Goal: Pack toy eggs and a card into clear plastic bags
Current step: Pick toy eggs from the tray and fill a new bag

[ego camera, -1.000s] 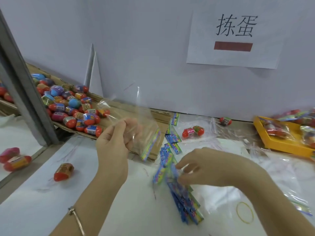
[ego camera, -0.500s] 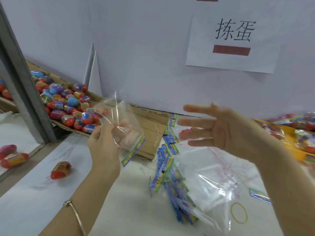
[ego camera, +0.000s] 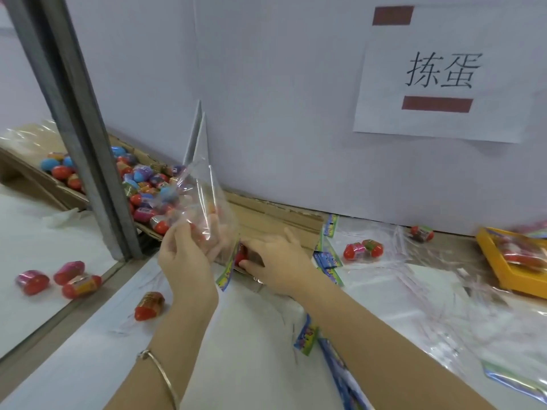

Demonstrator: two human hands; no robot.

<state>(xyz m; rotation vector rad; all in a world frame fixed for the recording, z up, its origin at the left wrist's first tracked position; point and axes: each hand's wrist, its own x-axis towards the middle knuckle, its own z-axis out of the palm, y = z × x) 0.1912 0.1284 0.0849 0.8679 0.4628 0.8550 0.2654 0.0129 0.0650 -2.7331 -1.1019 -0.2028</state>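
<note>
My left hand (ego camera: 183, 255) holds a clear plastic bag (ego camera: 201, 202) upright, its printed strip hanging at the lower edge. My right hand (ego camera: 275, 258) reaches across to the cardboard tray's near edge, fingers curled round a red toy egg (ego camera: 241, 255) right beside the bag. Several wrapped toy eggs (ego camera: 142, 187) lie piled in the cardboard tray (ego camera: 266, 214) against the wall. Blue printed cards (ego camera: 328, 258) lie scattered to the right of my right hand, and more cards (ego camera: 307, 335) lie under my right forearm.
A lone egg (ego camera: 149, 306) lies on the white table near my left wrist. Two eggs (ego camera: 362, 250) lie in a bag at the right, another egg (ego camera: 421, 233) by the wall. A yellow tray (ego camera: 503, 273) with packed bags stands far right. A metal post (ego camera: 77, 113) rises at the left.
My right hand, raised and spread open half a second ago, has dropped to the cardboard tray and closed on a red egg. The left hand keeps holding the bag. The camera swung left.
</note>
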